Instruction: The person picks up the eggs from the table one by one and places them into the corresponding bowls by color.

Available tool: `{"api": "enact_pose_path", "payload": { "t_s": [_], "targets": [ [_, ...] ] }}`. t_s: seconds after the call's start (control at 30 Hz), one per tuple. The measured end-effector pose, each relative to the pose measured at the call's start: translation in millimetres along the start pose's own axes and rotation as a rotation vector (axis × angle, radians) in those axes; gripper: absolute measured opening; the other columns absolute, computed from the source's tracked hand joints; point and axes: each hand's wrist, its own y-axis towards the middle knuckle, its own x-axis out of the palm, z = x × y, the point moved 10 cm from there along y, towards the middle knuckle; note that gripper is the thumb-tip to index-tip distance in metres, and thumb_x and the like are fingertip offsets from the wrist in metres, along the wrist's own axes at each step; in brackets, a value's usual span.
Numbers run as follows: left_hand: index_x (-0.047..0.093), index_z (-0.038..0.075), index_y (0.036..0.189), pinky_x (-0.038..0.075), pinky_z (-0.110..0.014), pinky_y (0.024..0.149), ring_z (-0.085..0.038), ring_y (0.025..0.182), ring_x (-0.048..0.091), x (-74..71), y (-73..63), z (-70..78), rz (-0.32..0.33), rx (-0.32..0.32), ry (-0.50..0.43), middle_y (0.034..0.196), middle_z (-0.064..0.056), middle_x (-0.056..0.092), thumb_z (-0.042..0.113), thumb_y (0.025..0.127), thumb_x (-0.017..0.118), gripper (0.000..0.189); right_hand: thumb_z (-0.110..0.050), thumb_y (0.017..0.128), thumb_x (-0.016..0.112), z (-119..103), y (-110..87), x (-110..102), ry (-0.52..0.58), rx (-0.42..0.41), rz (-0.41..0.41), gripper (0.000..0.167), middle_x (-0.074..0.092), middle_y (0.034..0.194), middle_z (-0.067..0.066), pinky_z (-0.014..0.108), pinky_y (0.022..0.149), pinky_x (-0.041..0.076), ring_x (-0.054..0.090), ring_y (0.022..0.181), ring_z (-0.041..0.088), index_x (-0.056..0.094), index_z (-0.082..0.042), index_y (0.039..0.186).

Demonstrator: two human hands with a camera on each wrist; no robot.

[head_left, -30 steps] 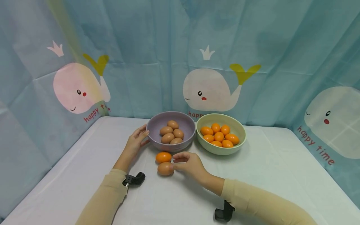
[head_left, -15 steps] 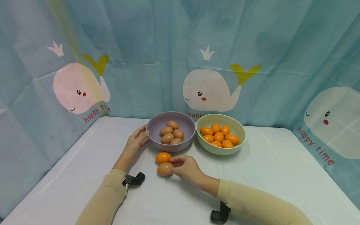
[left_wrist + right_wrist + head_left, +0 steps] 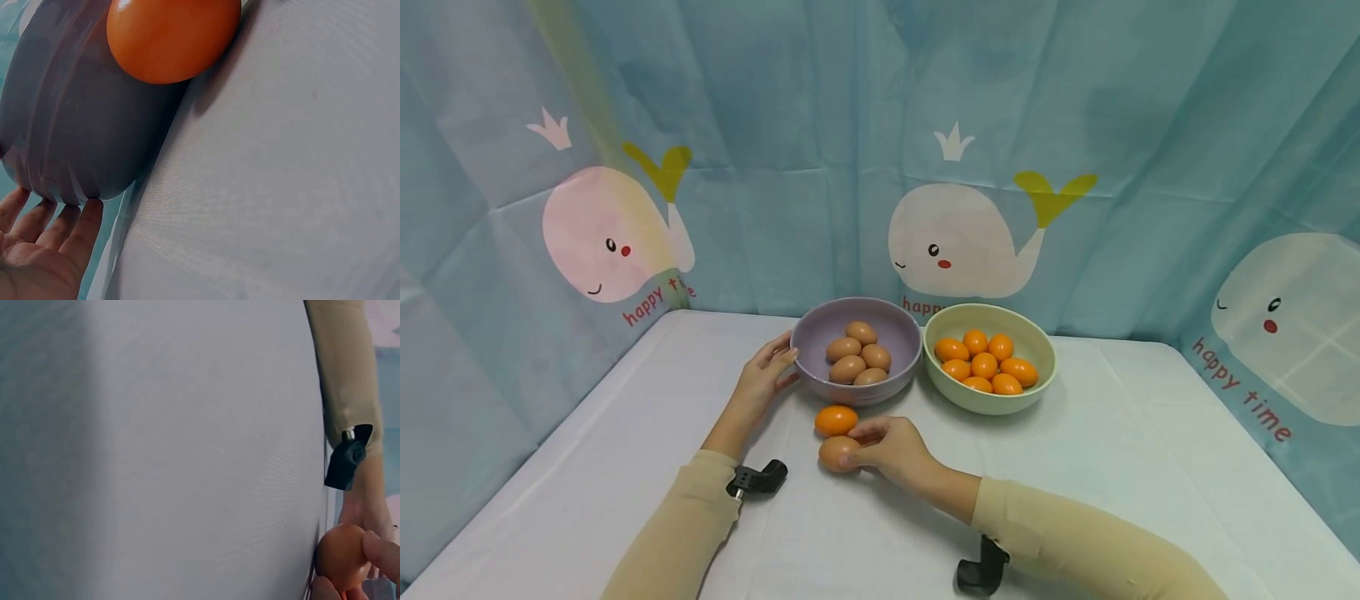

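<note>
My right hand (image 3: 897, 451) pinches a brown egg (image 3: 837, 454) at the table's middle, thumb on its near side and fingers behind. In the right wrist view the thumb and fingertips touch the same egg (image 3: 342, 557). Just beyond it lies a glossy orange egg-shaped thing (image 3: 836, 420), before the purple bowl (image 3: 808, 367). Several brown eggs (image 3: 847, 369) lie in that bowl. My left hand (image 3: 757, 385) rests its fingertips on the bowl's left side; in the left wrist view, fairly straight fingers (image 3: 80, 234) touch its outer wall.
A light green bowl (image 3: 1048, 371) with several orange egg-shaped things stands right beside the purple bowl. A white cloth (image 3: 1150, 467) covers the table. Behind and at the sides hangs a blue curtain (image 3: 760, 233) printed with whales. Each wrist wears a black camera mount (image 3: 760, 477).
My right hand has moved slightly left and toward me, and its fingers have closed on the brown egg. The egg has shifted a little. My left hand has stayed at the purple bowl.
</note>
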Motion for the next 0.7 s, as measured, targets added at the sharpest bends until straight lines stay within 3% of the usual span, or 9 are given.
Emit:
{"api": "enact_pose_path", "payload": {
  "t_s": [0.33, 0.7],
  "targets": [
    [0.030, 0.011, 0.157, 0.042, -0.047, 0.115, -0.022, 0.142, 0.040, -0.3, 2.0, 0.2, -0.005, 0.011, -0.003, 0.162, -0.009, 0.033, 0.029, 0.104, 0.054, 0.061, -0.017, 0.077, 0.086, -29.3, -1.6, -12.0, -0.048, -0.046, 0.025, 0.034, 0.077, 0.103, 0.008, 0.023, 0.079, 0.058, 0.068, 0.090, 0.010, 0.076, -0.003, 0.106],
    [0.030, 0.011, 0.157, 0.041, -0.048, 0.115, -0.026, 0.146, 0.037, -0.2, 1.4, -1.4, -0.005, 0.001, 0.005, 0.162, -0.007, 0.033, 0.028, 0.104, 0.052, 0.059, -0.025, 0.076, 0.087, -73.1, 19.4, -34.3, -0.012, -0.107, 0.141, 0.038, 0.077, 0.107, 0.005, 0.027, 0.085, 0.058, 0.068, 0.102, 0.014, 0.077, -0.009, 0.109]
  ]
}}
